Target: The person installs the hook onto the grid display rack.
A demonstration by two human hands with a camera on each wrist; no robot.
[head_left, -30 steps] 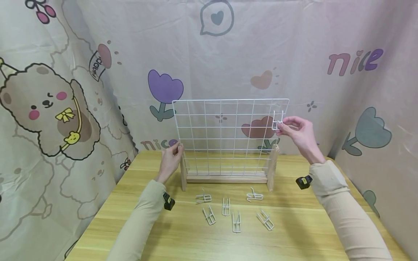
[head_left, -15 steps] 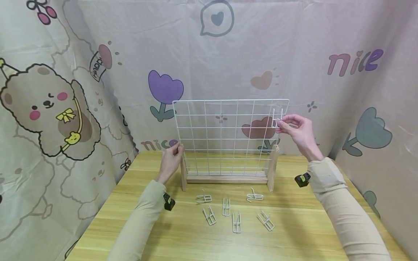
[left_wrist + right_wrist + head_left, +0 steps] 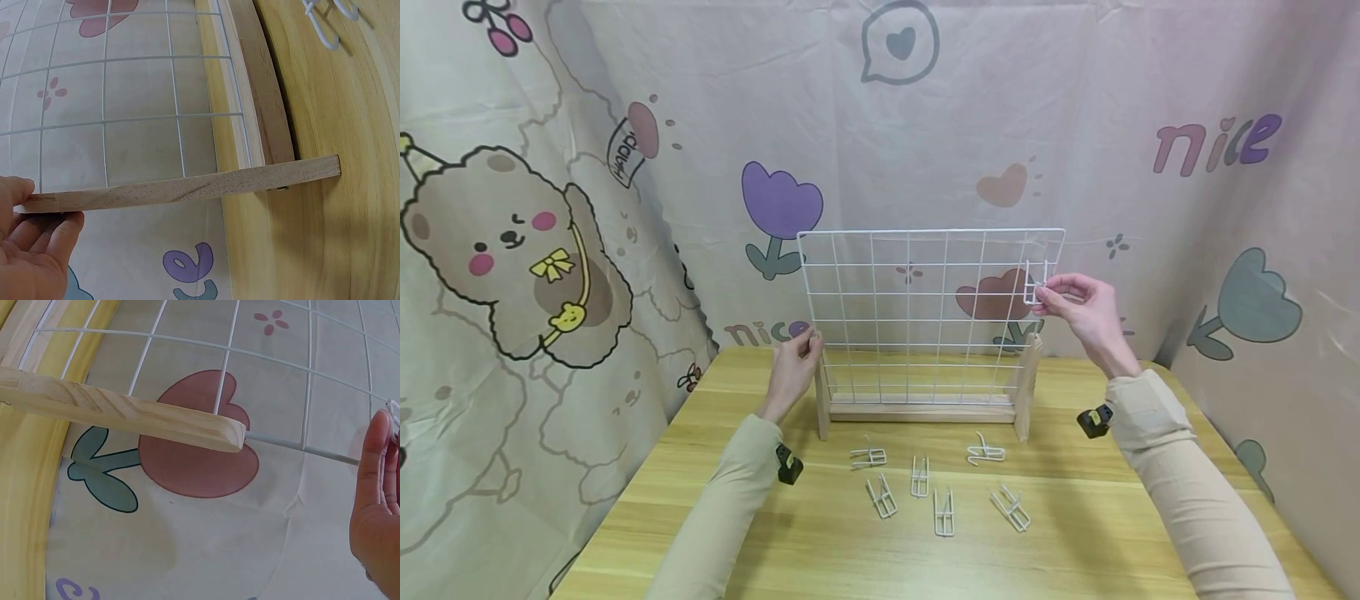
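Note:
A white wire grid panel [image 3: 908, 293] stands upright in a wooden stand [image 3: 921, 412] on the table. My left hand [image 3: 792, 367] pinches the top of the stand's left wooden post [image 3: 181, 189] between thumb and fingers. At the panel's upper right, my right hand [image 3: 1086, 315] pinches a small white wire hook [image 3: 1028, 293]. Its two prongs point up, against or just in front of the grid wires; whether it is hooked on cannot be told. In the right wrist view only an edge of the hook shows beside the fingertips [image 3: 378, 425].
Several loose white wire hooks [image 3: 943, 514] lie scattered on the wooden table [image 3: 820, 542] in front of the stand. The stand's right post [image 3: 1024, 396] rises below my right hand. A printed cloth [image 3: 880, 150] hangs behind and at both sides.
My right hand has raised the wire hook slightly, then lowered it a little below where it was at first. The left hand has stayed on the post.

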